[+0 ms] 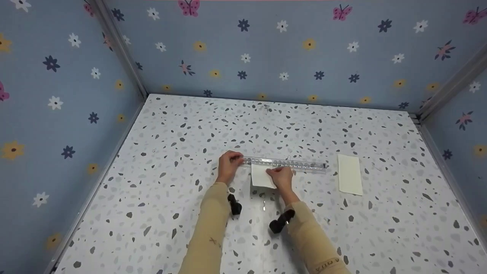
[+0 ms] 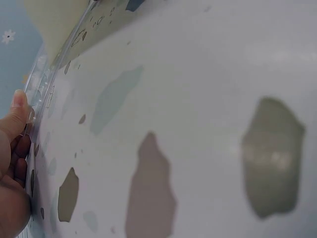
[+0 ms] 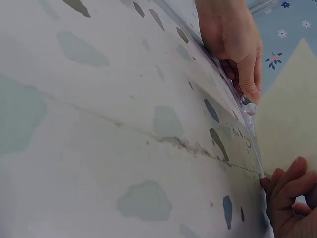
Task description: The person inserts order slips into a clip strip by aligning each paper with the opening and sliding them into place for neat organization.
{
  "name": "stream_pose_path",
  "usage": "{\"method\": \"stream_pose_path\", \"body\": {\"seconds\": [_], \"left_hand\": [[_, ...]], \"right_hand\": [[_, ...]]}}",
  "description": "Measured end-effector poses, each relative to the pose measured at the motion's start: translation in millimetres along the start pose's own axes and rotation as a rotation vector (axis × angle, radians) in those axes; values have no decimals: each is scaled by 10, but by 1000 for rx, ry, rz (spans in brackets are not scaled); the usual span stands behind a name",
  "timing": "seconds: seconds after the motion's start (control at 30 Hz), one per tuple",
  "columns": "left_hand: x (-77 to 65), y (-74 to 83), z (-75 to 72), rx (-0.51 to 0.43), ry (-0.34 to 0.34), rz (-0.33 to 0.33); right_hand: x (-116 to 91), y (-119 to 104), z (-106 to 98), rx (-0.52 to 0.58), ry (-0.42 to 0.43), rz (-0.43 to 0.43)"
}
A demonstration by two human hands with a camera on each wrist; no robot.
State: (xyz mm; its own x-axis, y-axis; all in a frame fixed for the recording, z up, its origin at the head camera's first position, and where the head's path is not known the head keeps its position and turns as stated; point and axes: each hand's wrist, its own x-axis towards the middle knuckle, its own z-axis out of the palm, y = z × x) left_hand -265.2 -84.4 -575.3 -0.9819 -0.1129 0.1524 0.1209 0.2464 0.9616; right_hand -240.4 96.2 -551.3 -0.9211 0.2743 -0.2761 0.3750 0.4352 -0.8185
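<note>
A long clear plastic strip (image 1: 304,166) with a row of round shapes inside lies crosswise on the speckled table. My left hand (image 1: 227,167) pinches its left end between thumb and fingers, seen also in the left wrist view. A pale cream sheet of paper (image 1: 260,178) stands at the strip's near side, tilted up off the table. At the paper's right part, my right hand (image 1: 283,178) grips it with curled fingers (image 3: 292,186). In the right wrist view, the paper (image 3: 290,119) rises between both hands, hiding part of the strip.
A second cream paper piece (image 1: 350,175) lies flat to the right of the strip. Flowered blue panels (image 1: 243,49) wall in the white speckled table (image 1: 182,125) at the back and sides. Black wrist devices (image 1: 281,221) sit at both sleeves.
</note>
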Motion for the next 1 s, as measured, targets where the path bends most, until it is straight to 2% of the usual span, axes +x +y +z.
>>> {"method": "stream_pose_path", "body": {"seconds": [0.2, 0.5, 1.0], "left_hand": [[0, 4, -1, 15, 5, 27], [-16, 15, -8, 56, 9, 75], [-29, 50, -13, 74, -3, 48]], "right_hand": [[-31, -21, 35, 11, 21, -51], [-25, -42, 86, 11, -8, -44], [-44, -73, 165, 25, 3, -55]]}}
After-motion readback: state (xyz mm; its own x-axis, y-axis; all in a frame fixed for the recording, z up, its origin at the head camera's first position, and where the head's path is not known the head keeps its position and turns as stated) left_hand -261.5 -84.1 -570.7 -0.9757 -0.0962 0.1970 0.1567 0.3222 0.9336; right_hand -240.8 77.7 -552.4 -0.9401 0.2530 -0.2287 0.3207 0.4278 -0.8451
